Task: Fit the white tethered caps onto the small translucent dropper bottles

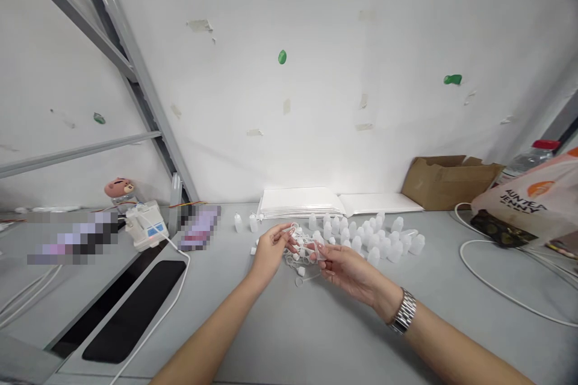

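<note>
Power strip: a white power strip [147, 225] is set by the surface's [275, 337] far left corner.
Black slab: a flat black slab [135, 311] is laid along the left edge.
Capped bottles: two small dropper bottles [238, 223] are stood upright near the far edge.
Left hand: by the left hand [270, 252], a white ring strap [294, 227] is pinched at the fingertips.
Ringed caps: a tangled pile of white ringed caps [301, 271] is spread beneath and between the hands, mid-surface.
Right hand: by the right hand [350, 271], a translucent piece [318, 251] is grasped between thumb and fingers; its shape is partly hidden.
Bottle group: many translucent bottles [374, 240] are clustered beyond the right hand, toward the far edge.
Carton: an open cardboard box [445, 185] is placed near the far right corner.
Bag: a printed plastic bag [510, 207] is rested by the right edge.
</note>
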`<state>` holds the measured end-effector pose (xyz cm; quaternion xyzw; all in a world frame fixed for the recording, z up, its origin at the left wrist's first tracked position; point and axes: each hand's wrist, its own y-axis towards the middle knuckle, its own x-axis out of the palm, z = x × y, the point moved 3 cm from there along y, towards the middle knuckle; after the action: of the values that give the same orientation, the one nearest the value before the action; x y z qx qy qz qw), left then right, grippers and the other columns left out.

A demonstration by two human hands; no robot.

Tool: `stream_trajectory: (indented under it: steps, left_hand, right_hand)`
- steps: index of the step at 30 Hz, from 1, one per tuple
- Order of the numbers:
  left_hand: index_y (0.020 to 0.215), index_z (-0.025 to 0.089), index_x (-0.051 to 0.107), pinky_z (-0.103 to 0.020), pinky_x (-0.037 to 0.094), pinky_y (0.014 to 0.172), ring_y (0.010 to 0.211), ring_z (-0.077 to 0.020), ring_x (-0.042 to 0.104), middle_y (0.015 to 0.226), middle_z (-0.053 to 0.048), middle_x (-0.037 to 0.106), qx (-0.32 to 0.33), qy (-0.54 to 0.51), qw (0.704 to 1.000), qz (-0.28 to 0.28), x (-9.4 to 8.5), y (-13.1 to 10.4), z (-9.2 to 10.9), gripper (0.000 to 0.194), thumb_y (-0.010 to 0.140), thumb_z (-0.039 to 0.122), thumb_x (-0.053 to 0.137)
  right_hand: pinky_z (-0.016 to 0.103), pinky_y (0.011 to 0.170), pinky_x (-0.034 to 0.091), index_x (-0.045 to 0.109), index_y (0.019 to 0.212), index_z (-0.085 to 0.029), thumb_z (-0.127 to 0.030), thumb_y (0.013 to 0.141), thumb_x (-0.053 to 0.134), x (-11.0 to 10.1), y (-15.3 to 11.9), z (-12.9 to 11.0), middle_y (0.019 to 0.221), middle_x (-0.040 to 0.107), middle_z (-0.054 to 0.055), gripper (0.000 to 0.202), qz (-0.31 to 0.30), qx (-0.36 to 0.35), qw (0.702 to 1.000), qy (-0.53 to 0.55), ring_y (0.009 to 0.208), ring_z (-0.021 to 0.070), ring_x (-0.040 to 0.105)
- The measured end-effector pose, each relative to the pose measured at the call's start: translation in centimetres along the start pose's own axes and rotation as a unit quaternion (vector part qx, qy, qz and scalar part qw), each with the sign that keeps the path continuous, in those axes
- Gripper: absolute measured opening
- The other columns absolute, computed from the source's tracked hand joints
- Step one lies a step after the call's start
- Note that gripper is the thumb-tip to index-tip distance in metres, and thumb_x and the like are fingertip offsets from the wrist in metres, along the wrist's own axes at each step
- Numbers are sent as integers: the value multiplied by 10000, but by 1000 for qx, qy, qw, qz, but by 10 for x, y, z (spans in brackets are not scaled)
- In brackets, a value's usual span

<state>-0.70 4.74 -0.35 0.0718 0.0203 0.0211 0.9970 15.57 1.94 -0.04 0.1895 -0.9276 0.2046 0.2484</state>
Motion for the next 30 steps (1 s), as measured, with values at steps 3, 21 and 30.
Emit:
stream_trajectory:
  steps: [3,21,30]
  left_hand:
    - [932,143,629,-314,501,658,586,-164,650,736,-35,681,-13,-2,1000,-7,1,-2,1,291,726,335,555]
    - [932,220,687,-314,456,913,985,-189,610,1012,-15,684,42,-13,996,-80,8,-15,17,232,740,317,601]
    - [905,169,675,-321,485,819,911,-214,626,962,-67,694,7,-40,998,-53,7,-14,20,313,645,341,691]
  right_hand:
    - [169,494,373,659,742,-103,-286,688,700,0,2,0,632,573,2,195,-29,-55,994,-88,520,50,436]
    - [215,503,287,662,692,-142,-449,723,614,-2,3,-6,549,476,-30,313,3,-124,961,-247,495,76,380]
    - [237,537,319,691,854,-164,-507,773,527,2,1,-6,557,512,-14,388,18,-161,933,-321,537,107,427]
